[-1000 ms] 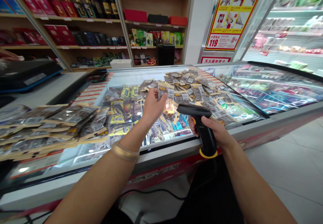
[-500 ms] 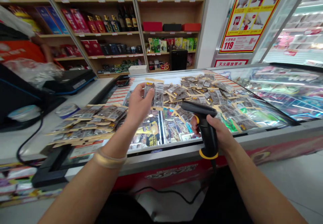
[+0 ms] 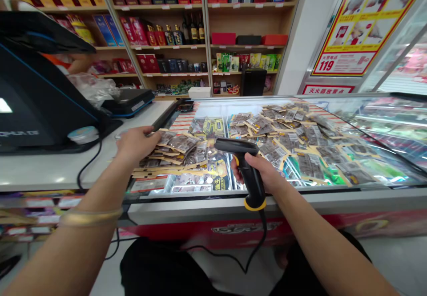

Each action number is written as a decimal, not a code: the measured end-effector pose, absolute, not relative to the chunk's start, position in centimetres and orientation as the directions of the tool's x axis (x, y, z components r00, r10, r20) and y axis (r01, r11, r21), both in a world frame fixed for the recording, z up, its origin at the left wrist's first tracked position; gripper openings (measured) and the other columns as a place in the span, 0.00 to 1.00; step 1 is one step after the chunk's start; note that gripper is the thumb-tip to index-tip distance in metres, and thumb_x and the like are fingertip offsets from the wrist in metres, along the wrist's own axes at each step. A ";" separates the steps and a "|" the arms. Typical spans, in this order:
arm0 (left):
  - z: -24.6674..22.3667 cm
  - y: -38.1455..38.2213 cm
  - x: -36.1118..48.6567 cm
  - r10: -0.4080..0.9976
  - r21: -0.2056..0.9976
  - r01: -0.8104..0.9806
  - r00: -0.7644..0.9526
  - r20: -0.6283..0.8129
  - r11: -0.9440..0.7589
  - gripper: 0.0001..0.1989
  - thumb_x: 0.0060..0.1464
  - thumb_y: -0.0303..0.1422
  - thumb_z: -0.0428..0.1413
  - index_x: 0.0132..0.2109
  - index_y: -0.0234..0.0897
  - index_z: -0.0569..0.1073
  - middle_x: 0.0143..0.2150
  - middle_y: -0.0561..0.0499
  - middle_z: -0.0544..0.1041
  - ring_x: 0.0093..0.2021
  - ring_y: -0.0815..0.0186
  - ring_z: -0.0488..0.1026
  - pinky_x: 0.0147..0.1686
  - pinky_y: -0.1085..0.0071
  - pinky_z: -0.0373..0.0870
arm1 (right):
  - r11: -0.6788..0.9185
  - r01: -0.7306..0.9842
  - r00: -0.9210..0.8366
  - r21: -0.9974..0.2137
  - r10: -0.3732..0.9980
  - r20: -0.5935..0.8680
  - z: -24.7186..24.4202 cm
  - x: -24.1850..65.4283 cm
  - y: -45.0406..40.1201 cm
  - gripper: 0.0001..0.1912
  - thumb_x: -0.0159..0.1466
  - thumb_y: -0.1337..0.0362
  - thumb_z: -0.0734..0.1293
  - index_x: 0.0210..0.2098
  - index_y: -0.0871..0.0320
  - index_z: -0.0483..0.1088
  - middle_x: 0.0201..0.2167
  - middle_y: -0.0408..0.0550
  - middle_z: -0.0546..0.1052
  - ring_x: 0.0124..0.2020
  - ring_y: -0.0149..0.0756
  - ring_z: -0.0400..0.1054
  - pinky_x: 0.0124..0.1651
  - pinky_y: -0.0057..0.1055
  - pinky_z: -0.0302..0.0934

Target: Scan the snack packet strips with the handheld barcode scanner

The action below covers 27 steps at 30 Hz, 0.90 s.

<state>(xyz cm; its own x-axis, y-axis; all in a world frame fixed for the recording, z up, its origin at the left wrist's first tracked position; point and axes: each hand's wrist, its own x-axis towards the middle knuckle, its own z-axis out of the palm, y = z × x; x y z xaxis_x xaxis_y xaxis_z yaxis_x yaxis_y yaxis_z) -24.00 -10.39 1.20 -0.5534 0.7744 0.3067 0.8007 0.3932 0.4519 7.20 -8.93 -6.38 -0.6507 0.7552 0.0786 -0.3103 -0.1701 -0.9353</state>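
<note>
Left hand: left hand has come down from mid-air, where half a second ago it held a small packet up in front of the scanner; it now rests on the near-left stack of flat clear snack packets with tan card headers, fingers closed loosely over the stack's left edge, touching the top packets.
Right hand: right hand stays clamped round the grip of the black pistol-shaped barcode scanner with a yellow ring at its base; scanner head points left, toward the stack.
Change: raised packet is no longer held aloft; judged to have been laid on the left stack, so that item appears to be done with.
Packet locations: sorted stack lies on the glass lid of the chest freezer, at its left end; a wide loose spread of like packets covers the lid to the right, well apart from both hands.
Scanner cable: black lead drops from the grip below the freezer edge.
Surroundings: white bench to the left carries a black till terminal; wooden shelves of boxed goods stand behind.
</note>
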 end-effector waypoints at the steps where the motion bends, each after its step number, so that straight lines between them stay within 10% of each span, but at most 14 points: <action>1: 1.1 -10.4 -24.0 0.776 0.409 0.802 -0.565 0.282 0.435 0.25 0.48 0.41 0.56 0.49 0.31 0.79 0.41 0.40 0.81 0.42 0.49 0.73 0.43 0.59 0.66 | -0.164 -0.300 -0.648 -0.940 0.758 0.074 -6.5 7.2 -8.9 0.27 0.52 0.40 0.71 0.30 0.61 0.73 0.24 0.47 0.72 0.25 0.32 0.66 0.25 0.26 0.61; 14: 3.4 -10.3 -20.6 0.772 0.308 0.810 -0.577 0.266 0.499 0.26 0.51 0.42 0.51 0.55 0.37 0.77 0.41 0.41 0.79 0.50 0.46 0.71 0.53 0.53 0.65 | -0.128 -0.353 -0.591 -0.927 0.798 0.115 -6.6 9.4 -9.2 0.25 0.54 0.41 0.70 0.30 0.60 0.71 0.24 0.46 0.71 0.24 0.32 0.65 0.25 0.28 0.60; 21: 1.5 -7.7 -13.3 0.825 0.396 0.914 -0.156 0.543 -0.087 0.21 0.53 0.39 0.52 0.50 0.34 0.79 0.50 0.41 0.78 0.51 0.56 0.73 0.56 0.63 0.65 | -0.009 -0.421 -0.397 -0.907 0.901 0.176 -6.0 16.8 -9.1 0.24 0.55 0.41 0.69 0.30 0.58 0.71 0.28 0.48 0.71 0.27 0.34 0.64 0.28 0.30 0.61; 27: -1.5 -4.2 -3.4 0.934 0.494 0.833 0.073 0.350 -0.250 0.18 0.55 0.39 0.54 0.47 0.36 0.79 0.47 0.41 0.78 0.40 0.57 0.76 0.47 0.61 0.70 | 0.049 -0.376 -0.255 -0.925 0.955 0.155 -6.5 23.0 -8.8 0.24 0.57 0.40 0.67 0.32 0.56 0.72 0.28 0.49 0.70 0.27 0.37 0.65 0.27 0.32 0.62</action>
<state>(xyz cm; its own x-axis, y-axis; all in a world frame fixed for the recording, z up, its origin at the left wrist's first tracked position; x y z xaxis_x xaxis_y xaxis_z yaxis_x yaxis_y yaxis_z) -3.36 -4.17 -1.52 0.0726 0.9339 0.3502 0.8326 -0.2501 0.4942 23.00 -8.79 -6.46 -0.2549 0.9545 0.1546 -0.3763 0.0494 -0.9252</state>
